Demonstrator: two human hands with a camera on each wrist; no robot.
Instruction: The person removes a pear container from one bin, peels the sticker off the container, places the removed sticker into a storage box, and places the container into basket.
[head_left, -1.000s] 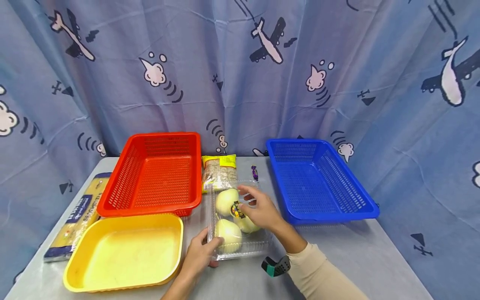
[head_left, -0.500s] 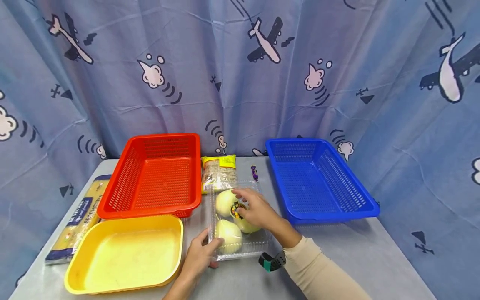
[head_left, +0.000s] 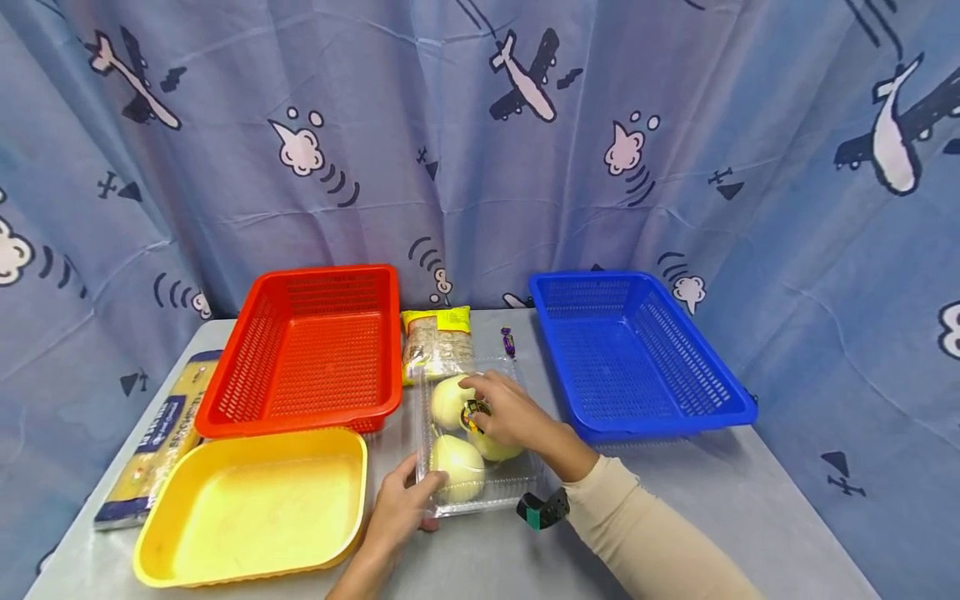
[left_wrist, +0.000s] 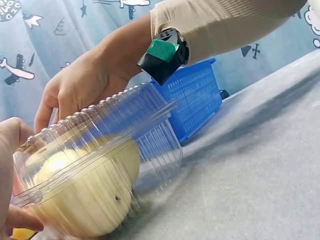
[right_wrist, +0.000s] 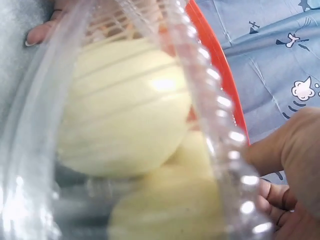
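A clear plastic clamshell box (head_left: 491, 493) holds pale yellow, pear-like fruits (head_left: 459, 467) and has a round dark sticker (head_left: 474, 415) on its lid. My left hand (head_left: 401, 504) grips the box's near left corner, thumb on top and fingers below. The left wrist view has the box tilted beside this hand. Over the lid is my right hand (head_left: 510, 408), fingers bent and spread, fingertips and thumb close to the sticker. Whether they pinch anything is hidden. In the right wrist view, the right hand (right_wrist: 295, 175) appears beyond the ridged lid edge.
A red basket (head_left: 393, 333) and yellow tub (head_left: 363, 467) stand left, a blue basket (head_left: 555, 358) right. Behind the box lie a yellow-topped packet (head_left: 438, 337) and a purple-wrapped candy (head_left: 507, 342). A spaghetti pack (head_left: 161, 433) lies far left. A patterned curtain (head_left: 480, 167) hangs behind.
My right hand has moved slightly left across the lid, its fingertips coming closer over the sticker. The left hand keeps its grip on the box corner, and the box has barely moved.
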